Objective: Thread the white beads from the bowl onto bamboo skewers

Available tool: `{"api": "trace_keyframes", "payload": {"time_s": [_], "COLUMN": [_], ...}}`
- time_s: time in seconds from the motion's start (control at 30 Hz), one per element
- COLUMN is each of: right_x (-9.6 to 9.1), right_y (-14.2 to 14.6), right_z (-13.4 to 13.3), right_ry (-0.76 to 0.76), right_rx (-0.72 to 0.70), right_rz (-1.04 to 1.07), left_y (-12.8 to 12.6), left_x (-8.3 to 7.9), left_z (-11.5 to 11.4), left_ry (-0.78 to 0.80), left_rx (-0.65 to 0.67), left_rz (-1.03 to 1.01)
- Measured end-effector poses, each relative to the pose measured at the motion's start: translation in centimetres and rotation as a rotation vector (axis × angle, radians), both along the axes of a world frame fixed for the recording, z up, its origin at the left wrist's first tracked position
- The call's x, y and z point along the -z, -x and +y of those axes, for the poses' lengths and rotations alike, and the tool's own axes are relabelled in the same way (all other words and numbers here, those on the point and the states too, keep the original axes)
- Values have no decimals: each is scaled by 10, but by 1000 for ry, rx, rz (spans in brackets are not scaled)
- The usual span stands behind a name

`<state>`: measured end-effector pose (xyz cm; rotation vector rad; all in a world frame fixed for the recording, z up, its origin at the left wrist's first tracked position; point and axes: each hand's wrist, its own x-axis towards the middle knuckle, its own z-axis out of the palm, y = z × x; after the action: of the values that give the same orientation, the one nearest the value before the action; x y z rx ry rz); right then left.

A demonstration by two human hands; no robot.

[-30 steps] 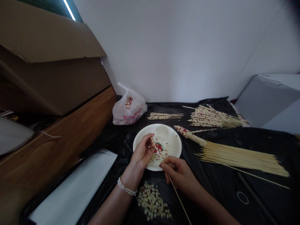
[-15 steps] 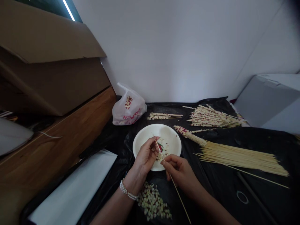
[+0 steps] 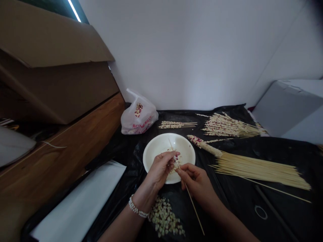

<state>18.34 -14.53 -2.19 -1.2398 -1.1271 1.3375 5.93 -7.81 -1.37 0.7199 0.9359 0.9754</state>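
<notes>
On the black sheet (image 3: 234, 193), the white bowl (image 3: 152, 149) sits ahead of you and should catch whatever drops, so do the fine work above it rather than short of its near rim; the loose heap (image 3: 165, 216) of pale pieces lies nearer you, partly covered by your left wrist; your right hand (image 3: 193, 179) has thumb and forefinger clamped on the thin stick (image 3: 194, 208), and that pinch is best treated as the anchor, firm but not twisting; your left hand (image 3: 161, 168) has its fingertips gathered close around the stick, though I cannot tell whether they press on the shaft or on something threaded there; go lightly with them, pushing straight along the shaft, since a sideways shove might bend it or split a soft piece; the stick runs between both hands, its far end over the bowl, pointing away from you and a little left, its near end slanting toward you and right, past your right hand; its middle is hidden by your fingers; the small red and white bits (image 3: 176, 157) by your left fingertips appear to sit along that same slanting axis
</notes>
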Motion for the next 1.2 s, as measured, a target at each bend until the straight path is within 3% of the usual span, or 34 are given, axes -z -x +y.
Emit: {"api": "trace_keyframes", "payload": {"time_s": [0.13,0.3,0.6,0.97,1.2], "right_x": [-1,3,2,0,0], "right_y": [-3,-5,-2,-2,-2], "right_z": [2,4,4,3,2], "right_ry": [-26,19,32,39,40], "right_rx": [16,12,-4,-10,-6], "right_rz": [9,19,21,14,15], "left_y": [-3,-2,8,17,21], "left_x": [0,-3,-2,8,5], "left_z": [0,7,14,26,25], "left_ry": [46,232,294,223,154], "left_rx": [13,-124,-152,-186,-115], "left_rz": [-70,-252,-263,-301,-210]}}
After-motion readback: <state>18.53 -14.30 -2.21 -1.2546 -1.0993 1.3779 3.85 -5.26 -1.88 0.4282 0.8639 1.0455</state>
